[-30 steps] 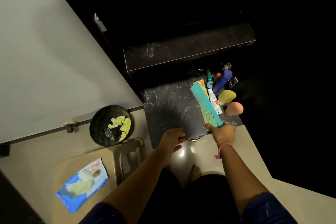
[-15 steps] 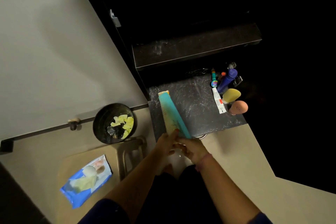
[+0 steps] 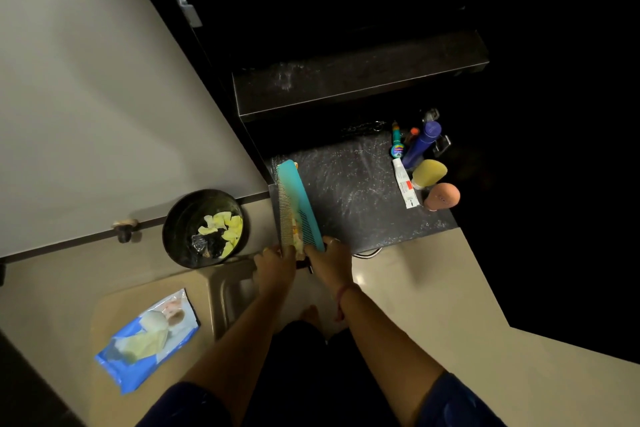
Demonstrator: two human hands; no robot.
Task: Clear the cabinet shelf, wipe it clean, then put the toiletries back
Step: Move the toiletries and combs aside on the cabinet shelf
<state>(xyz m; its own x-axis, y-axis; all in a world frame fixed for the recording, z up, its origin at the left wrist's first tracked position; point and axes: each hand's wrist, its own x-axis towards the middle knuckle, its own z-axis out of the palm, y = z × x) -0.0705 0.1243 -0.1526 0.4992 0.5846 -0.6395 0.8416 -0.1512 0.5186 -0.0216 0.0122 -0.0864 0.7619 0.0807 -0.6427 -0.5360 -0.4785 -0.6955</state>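
Both hands meet at the near edge of the shelf [image 3: 363,191]. From my screen, the left hand [image 3: 275,265] has its fingers curled on the near end of a tan comb [image 3: 285,218], and the right hand [image 3: 329,262] grips the near end of a teal comb [image 3: 299,199]. The two combs lie side by side along the shelf's left edge, touching. At the shelf's right end stand a blue bottle [image 3: 420,144], a white tube [image 3: 405,184], a yellow sponge [image 3: 429,173] and a pink sponge [image 3: 443,196]. A pack of wipes [image 3: 149,336] lies on a stool [image 3: 228,288] at lower left, beside a bin [image 3: 204,227].
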